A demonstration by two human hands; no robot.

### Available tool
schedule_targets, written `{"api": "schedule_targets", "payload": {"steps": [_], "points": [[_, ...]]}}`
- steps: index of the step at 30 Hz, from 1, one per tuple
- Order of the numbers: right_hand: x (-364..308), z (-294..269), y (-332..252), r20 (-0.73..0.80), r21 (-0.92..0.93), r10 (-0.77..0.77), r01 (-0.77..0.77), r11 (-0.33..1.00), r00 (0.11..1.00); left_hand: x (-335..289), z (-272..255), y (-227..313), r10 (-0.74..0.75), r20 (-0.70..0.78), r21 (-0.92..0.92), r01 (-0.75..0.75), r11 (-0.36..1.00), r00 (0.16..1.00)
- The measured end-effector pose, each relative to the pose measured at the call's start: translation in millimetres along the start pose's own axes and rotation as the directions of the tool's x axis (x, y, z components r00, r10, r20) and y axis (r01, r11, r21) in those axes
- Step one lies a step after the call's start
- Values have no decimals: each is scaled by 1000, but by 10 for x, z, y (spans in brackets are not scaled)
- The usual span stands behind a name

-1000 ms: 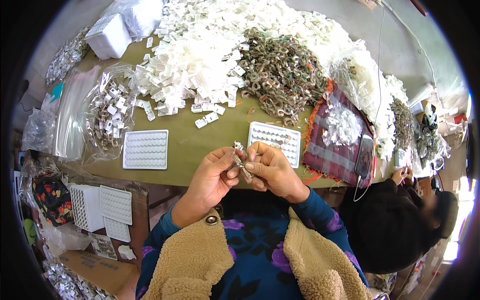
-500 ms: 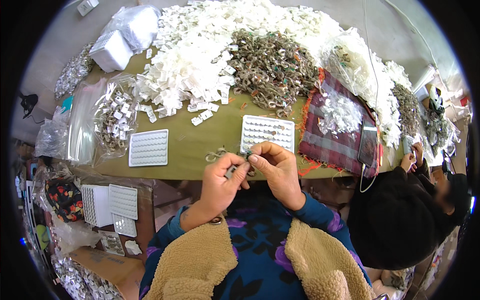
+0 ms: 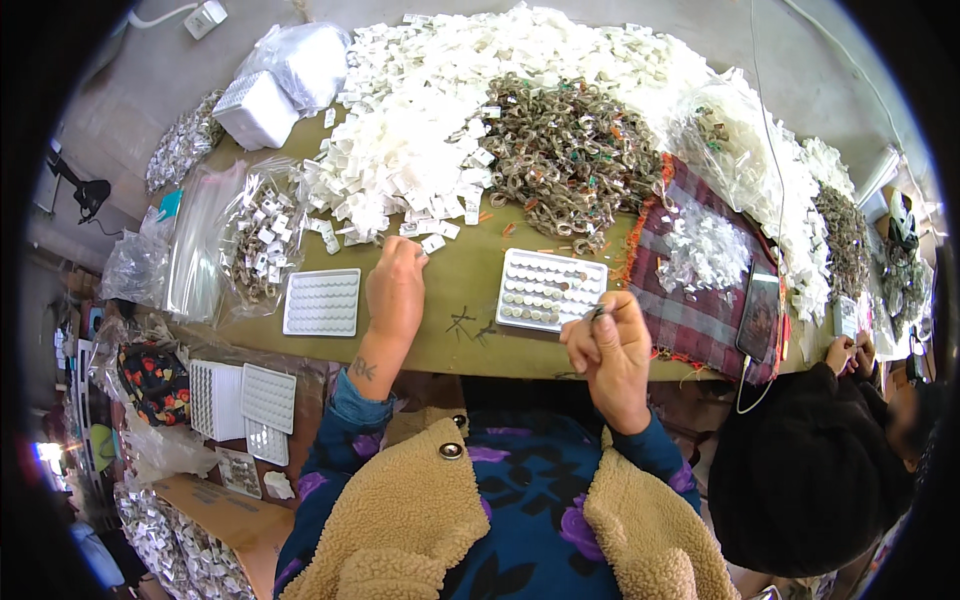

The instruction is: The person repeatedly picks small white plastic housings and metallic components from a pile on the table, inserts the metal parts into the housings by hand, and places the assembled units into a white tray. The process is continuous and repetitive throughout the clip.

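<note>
My left hand [image 3: 395, 290] reaches to the near edge of the heap of small white plastic pieces [image 3: 385, 160], its fingertips pinched together. Whatever lies between those fingertips is too small or hidden to name. In front of my chest, my right hand [image 3: 615, 360] is closed around a small dark piece [image 3: 600, 312], pinched between thumb and fingers. Just beyond that hand sits a white tray [image 3: 510, 262] with rows of round pockets, several of them holding small round parts. A similar white tray [image 3: 322, 300] lies left of my left wrist.
Behind the trays spreads a pile of coiled brown cables [image 3: 560, 160]. To the right, a plaid cloth [image 3: 640, 275] bears clear bits and a phone [image 3: 760, 312]. Plastic bags [image 3: 205, 250] lie at left. Another person [image 3: 815, 470] works at the right. Stacked trays [image 3: 215, 400] stand lower left.
My hands have parted. The left moved forward to the white heap; the right moved slightly right, keeping a small dark piece. The whole view has shifted a little.
</note>
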State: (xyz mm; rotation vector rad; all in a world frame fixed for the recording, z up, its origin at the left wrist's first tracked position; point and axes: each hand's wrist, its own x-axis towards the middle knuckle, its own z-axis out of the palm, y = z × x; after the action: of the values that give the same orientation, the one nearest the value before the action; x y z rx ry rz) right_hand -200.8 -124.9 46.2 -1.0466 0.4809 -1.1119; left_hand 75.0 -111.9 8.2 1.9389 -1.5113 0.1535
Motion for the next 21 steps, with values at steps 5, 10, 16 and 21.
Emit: {"api": "schedule_targets", "payload": {"steps": [5,10,16,21], "points": [[5,49,95,-17,117,124,-121,986,992,-78,-127,146,-46,68,-182,58,982,997],[55,173,174,-81,178,181,-165,970,980,-448,-245,705,231,-81,-298,-245,923,969],[27,191,169,-127,103,244,-232,967,961,-585,-216,867,323,-78,-392,-327,860,943],[60,64,-88,43,-40,244,-242,969,969,-585,-323,826,33,462,-827,417,378,886]]}}
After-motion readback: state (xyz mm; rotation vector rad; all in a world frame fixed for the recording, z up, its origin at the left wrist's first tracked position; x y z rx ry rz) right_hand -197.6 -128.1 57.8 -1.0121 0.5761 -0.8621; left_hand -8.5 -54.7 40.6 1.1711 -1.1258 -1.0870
